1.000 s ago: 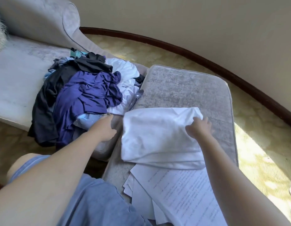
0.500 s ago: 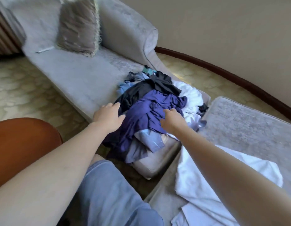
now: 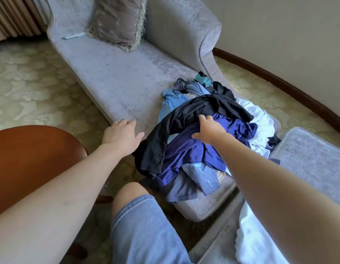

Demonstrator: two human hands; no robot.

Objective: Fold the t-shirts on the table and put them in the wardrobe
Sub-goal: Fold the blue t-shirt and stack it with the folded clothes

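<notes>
The left hand (image 3: 121, 135) is held over the front edge of the chaise longue (image 3: 115, 80), fingers apart, nothing gripped. The t-shirt heap (image 3: 199, 172) is piled at its near end, overhanging the edge. The right hand (image 3: 210, 130) is laid on the purple t-shirt (image 3: 184, 153), fingers bent into cloth; a pinch cannot be confirmed. If that is pulled, the black garment (image 3: 165, 138) draped over it could be dragged onto the floor (image 3: 32, 88).
</notes>
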